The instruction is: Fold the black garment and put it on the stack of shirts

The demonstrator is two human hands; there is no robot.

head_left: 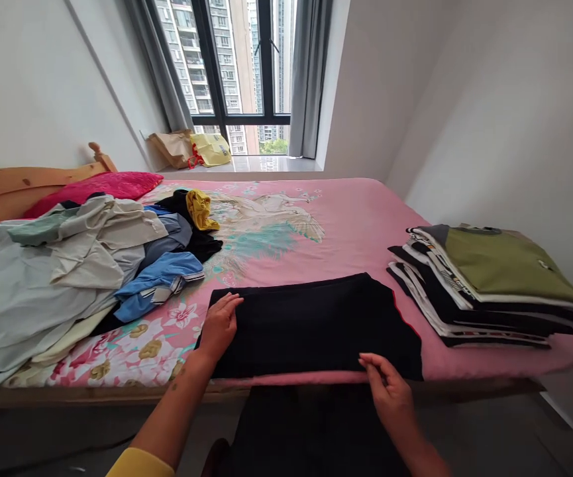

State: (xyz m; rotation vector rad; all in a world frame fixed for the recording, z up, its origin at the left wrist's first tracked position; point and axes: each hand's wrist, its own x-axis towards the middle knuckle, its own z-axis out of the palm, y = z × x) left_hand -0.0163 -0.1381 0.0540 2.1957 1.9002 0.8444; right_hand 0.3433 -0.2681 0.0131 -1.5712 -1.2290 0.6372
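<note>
A black garment [311,324] lies spread flat on the near edge of the pink floral bed [346,225], with part of it hanging over the edge. My left hand [220,324] rests flat on its left end, fingers stretched out. My right hand [388,391] is at the garment's front edge near the bed's rim, fingers curled and touching the cloth; whether it pinches the fabric is unclear.
A loose heap of unfolded clothes [67,265] covers the bed's left side. A stack of folded shirts [485,285], olive one on top, sits at the right edge. A pink pillow [102,187] lies by the wooden headboard. Bags [191,149] stand on the window sill.
</note>
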